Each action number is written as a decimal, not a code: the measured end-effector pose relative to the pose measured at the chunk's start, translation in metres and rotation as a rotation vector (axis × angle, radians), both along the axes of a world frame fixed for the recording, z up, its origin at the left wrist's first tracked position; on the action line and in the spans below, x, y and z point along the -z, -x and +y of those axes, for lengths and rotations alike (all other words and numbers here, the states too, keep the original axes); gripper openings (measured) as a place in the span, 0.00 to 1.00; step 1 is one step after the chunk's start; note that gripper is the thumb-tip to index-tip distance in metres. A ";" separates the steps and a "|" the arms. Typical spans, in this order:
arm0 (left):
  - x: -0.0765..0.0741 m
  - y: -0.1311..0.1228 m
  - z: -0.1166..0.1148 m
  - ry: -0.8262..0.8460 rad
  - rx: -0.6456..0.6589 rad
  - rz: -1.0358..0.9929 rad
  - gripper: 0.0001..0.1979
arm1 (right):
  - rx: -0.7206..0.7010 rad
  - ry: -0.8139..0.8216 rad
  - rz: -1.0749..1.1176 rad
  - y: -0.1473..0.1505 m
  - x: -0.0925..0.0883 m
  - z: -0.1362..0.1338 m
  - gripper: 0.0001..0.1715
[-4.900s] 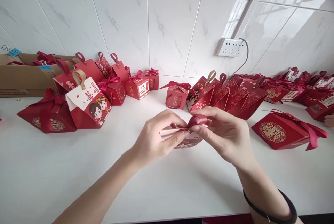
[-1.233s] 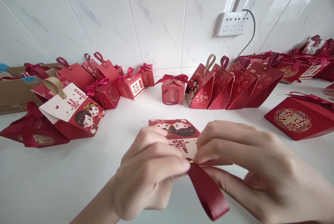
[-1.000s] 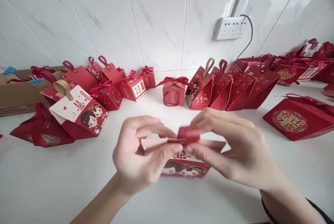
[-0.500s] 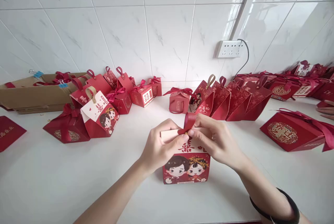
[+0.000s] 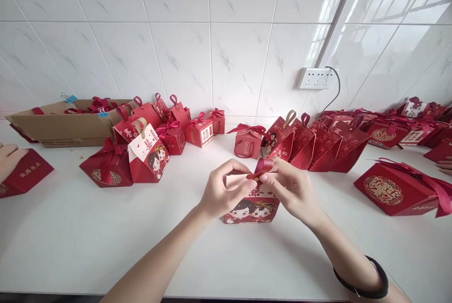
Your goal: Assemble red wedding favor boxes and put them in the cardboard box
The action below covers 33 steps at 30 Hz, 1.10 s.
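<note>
A red and white gift box (image 5: 252, 210) with two cartoon faces stands on the white table in front of me. A dark red strap (image 5: 264, 165) forms a loop at its top, with a small gold stud at the loop's base. My left hand (image 5: 224, 189) pinches the strap's base and the box top from the left, thumb beside the stud. On the other side, my right hand (image 5: 291, 189) pinches the strap with thumb and fingers. Both hands partly cover the box's upper edge.
A cardboard box (image 5: 70, 124) holding red ribboned things stands at the back left. Finished-looking red boxes (image 5: 314, 145) line the wall. Nearer lie a ribboned box (image 5: 395, 187) at right and a red box (image 5: 30, 171) at left, touched by another person's hand (image 5: 9, 159).
The view has shifted, so the surroundings sit farther right and lower. Another person's hand has appeared on the red box at far left. My hands keep their pinch at the strap.
</note>
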<state>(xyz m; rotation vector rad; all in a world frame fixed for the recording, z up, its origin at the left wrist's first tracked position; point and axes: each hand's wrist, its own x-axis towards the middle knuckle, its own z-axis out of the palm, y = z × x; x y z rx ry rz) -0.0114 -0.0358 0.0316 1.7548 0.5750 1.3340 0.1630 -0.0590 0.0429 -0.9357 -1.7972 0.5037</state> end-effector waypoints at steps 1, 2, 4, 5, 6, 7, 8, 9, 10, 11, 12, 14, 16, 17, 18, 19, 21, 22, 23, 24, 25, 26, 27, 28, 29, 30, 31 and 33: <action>0.001 0.000 0.000 -0.013 -0.028 -0.013 0.07 | 0.010 0.019 0.013 0.000 0.001 0.000 0.11; 0.002 0.001 0.001 -0.032 -0.069 -0.023 0.08 | 0.022 0.038 0.027 0.000 0.001 0.001 0.12; 0.004 0.001 0.001 -0.056 -0.162 -0.031 0.10 | 0.044 0.067 0.047 0.001 0.001 0.001 0.13; 0.004 0.001 0.002 -0.049 -0.205 -0.028 0.12 | 0.054 0.080 0.054 0.001 0.001 0.001 0.14; 0.004 0.002 0.002 -0.029 -0.244 -0.031 0.15 | 0.063 0.090 0.060 0.002 0.001 0.001 0.15; 0.004 0.003 0.003 0.004 -0.271 -0.047 0.18 | 0.072 0.095 0.065 0.002 0.001 0.001 0.15; 0.003 0.003 0.004 0.043 -0.282 -0.073 0.21 | 0.083 0.093 0.066 0.002 0.000 0.001 0.15; 0.003 0.004 0.004 0.074 -0.274 -0.100 0.24 | 0.096 0.085 0.063 0.003 0.000 0.001 0.15; 0.002 0.005 0.005 0.089 -0.246 -0.116 0.24 | 0.109 0.073 0.058 0.003 0.000 0.001 0.15; 0.002 0.005 0.004 0.086 -0.206 -0.110 0.23 | 0.119 0.058 0.048 0.003 0.000 0.002 0.15; 0.003 0.004 0.004 0.073 -0.158 -0.082 0.20 | 0.124 0.041 0.035 0.004 0.000 0.002 0.15; 0.008 0.000 0.004 0.040 -0.080 -0.021 0.14 | 0.134 -0.008 0.019 0.005 0.002 0.003 0.15; 0.017 -0.006 0.004 0.018 -0.070 -0.011 0.12 | 0.159 -0.069 0.016 0.008 0.006 0.005 0.15; 0.023 -0.009 0.005 0.006 -0.097 -0.024 0.11 | 0.180 -0.095 0.017 0.010 0.009 0.006 0.14; 0.029 -0.012 0.006 -0.013 -0.144 -0.031 0.10 | 0.205 -0.116 0.023 0.012 0.012 0.008 0.14; 0.035 -0.014 0.008 -0.029 -0.196 -0.033 0.10 | 0.232 -0.129 0.033 0.013 0.015 0.009 0.14; 0.044 -0.016 0.010 -0.040 -0.255 -0.005 0.10 | 0.284 -0.149 0.058 0.016 0.021 0.012 0.13; 0.047 -0.016 0.010 -0.032 -0.268 0.006 0.10 | 0.313 -0.161 0.075 0.017 0.025 0.013 0.13; 0.050 -0.016 0.009 -0.021 -0.279 0.017 0.10 | 0.342 -0.176 0.092 0.017 0.028 0.014 0.12; 0.051 -0.015 0.007 -0.007 -0.293 0.027 0.10 | 0.371 -0.190 0.114 0.018 0.031 0.014 0.11; 0.051 -0.014 0.005 0.008 -0.311 0.037 0.10 | 0.408 -0.202 0.147 0.019 0.034 0.015 0.12; 0.051 -0.013 0.002 0.026 -0.333 0.048 0.10 | 0.442 -0.213 0.189 0.020 0.037 0.015 0.16; 0.050 -0.013 -0.002 0.044 -0.357 0.058 0.10 | 0.470 -0.206 0.232 0.021 0.040 0.014 0.20; 0.048 -0.013 -0.006 0.065 -0.382 0.066 0.09 | 0.487 -0.186 0.270 0.023 0.042 0.013 0.24; 0.047 -0.013 -0.010 0.089 -0.407 0.069 0.09 | 0.490 -0.165 0.295 0.025 0.044 0.012 0.25; 0.046 -0.014 -0.015 0.114 -0.433 0.065 0.09 | 0.490 -0.142 0.312 0.027 0.046 0.010 0.25; 0.046 -0.015 -0.019 0.141 -0.460 0.052 0.09 | 0.486 -0.123 0.322 0.030 0.047 0.007 0.24; 0.047 -0.015 -0.026 0.213 -0.516 0.003 0.11 | 0.482 -0.092 0.337 0.036 0.048 0.000 0.21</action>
